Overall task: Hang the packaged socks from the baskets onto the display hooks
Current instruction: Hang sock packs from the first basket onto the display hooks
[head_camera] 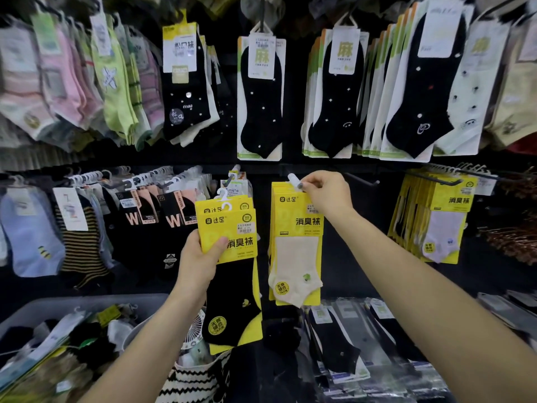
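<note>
Now my left hand (200,257) fingers clamp black sock packs (229,274); my right hand (328,196) fingers pinch the cream sock pack (296,257) hanging just below them.

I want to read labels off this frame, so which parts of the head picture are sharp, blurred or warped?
Head view: the yellow packs in the left hand and under the right hand are sharp and readable; the pastel socks at upper left smear with blur; wide-angle distortion fans the edge rows outward; the backdrop is very dark.
</note>
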Available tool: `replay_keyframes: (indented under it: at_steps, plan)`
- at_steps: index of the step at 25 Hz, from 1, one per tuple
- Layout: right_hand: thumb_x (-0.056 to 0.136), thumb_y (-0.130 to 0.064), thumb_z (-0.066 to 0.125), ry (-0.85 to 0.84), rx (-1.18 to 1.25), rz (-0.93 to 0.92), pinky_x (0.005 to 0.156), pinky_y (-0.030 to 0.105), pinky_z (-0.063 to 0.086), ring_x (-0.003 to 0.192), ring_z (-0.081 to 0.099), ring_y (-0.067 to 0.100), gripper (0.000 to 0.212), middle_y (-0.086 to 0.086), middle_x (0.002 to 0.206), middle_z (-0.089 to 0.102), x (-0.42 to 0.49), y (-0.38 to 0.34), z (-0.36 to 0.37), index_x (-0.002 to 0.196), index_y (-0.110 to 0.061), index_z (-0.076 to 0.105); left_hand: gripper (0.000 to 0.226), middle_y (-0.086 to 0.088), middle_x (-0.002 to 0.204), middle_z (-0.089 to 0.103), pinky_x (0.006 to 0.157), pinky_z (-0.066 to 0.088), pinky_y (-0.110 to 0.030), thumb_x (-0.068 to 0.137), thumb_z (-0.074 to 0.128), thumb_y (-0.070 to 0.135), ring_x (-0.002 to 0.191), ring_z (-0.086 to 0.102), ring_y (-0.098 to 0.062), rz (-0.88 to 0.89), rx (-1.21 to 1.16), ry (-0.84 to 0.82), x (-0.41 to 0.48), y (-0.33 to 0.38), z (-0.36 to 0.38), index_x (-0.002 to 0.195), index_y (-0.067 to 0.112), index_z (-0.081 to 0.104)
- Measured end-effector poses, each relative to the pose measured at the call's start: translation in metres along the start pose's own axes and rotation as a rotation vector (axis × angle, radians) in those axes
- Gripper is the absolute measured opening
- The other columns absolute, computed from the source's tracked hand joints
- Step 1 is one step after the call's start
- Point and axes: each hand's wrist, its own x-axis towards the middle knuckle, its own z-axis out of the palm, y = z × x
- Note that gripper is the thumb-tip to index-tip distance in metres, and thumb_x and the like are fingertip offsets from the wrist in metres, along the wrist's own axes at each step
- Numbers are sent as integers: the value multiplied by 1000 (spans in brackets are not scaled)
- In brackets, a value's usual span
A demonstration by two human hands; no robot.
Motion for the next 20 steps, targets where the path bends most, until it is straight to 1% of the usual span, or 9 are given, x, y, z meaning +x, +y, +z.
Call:
replay_keyframes:
  at_steps: [2, 4, 6, 9, 11, 13, 14, 17, 20]
  plan:
    - [89, -22, 60, -9, -12, 9, 61, 23, 47, 70, 57, 4, 12, -11, 83, 64, -1, 1, -1, 81, -28, 67, 24, -9, 112, 66, 86, 52, -41, 90, 56, 7, 99, 65, -23, 10, -7, -12, -3, 4, 3, 114, 12, 54]
    - [89, -21, 60, 22, -70, -8, 76, 30, 52, 89, 60, 12, 12, -2, 103, 64, -6, 4, -4, 98, -23, 69, 24, -7, 109, 67, 81, 54, -35, 90, 56, 7, 95, 66, -20, 20, -25, -32, -7, 6, 8, 113, 13, 54]
    - [87, -24, 62, 117, -67, -63, 87, 35, 49, 101, 55, 17, 17, 1, 108, 58, -19, 9, -6, 104, -20, 65, 26, -8, 110, 67, 81, 54, -35, 90, 57, 7, 96, 66, -20, 19, -29, -51, -9, 8, 15, 115, 11, 54]
    - [82, -33, 68, 49, 111, -113, 70, 25, 44, 77, 52, 7, 15, -4, 83, 55, -53, 14, -2, 79, -26, 55, 32, -11, 114, 66, 82, 54, -34, 89, 58, 7, 97, 66, -20, 25, -27, -71, -11, 9, 30, 121, 11, 52]
    - [75, -42, 73, -118, 165, -70, 61, 14, 40, 67, 47, 3, 26, -8, 75, 52, -70, 15, 5, 77, -30, 50, 41, -10, 115, 66, 80, 55, -30, 89, 59, 6, 98, 66, -20, 44, -30, -98, -14, 8, 44, 128, 11, 48]
    - [71, -45, 76, -168, 154, -49, 57, 11, 40, 64, 45, 4, 32, -7, 73, 52, -73, 17, 8, 79, -27, 50, 35, -12, 114, 66, 80, 55, -32, 87, 62, 7, 98, 66, -22, 41, -30, -90, -17, 6, 56, 120, 12, 52]
    - [71, -43, 76, -160, 150, -39, 58, 12, 41, 64, 46, 7, 33, -2, 73, 55, -71, 17, 6, 80, -23, 53, 30, -12, 112, 67, 79, 55, -31, 86, 63, 8, 97, 66, -22, 31, -42, -83, -19, 5, 61, 114, 13, 54]
    - [74, -35, 76, -144, 184, 24, 74, 38, 53, 76, 62, 24, 30, 12, 85, 68, -66, 24, -1, 86, -14, 60, 23, -6, 108, 69, 76, 56, -27, 88, 61, 12, 94, 68, -16, 16, -101, -134, -22, 1, 67, 110, 17, 57]
    - [75, -32, 76, -148, 255, 87, 77, 39, 56, 82, 69, 20, 24, 3, 83, 71, -68, 33, -11, 86, -25, 55, 29, -10, 112, 67, 85, 54, -36, 88, 60, 10, 101, 65, -22, 26, -69, -146, -21, -3, 69, 117, 12, 56]
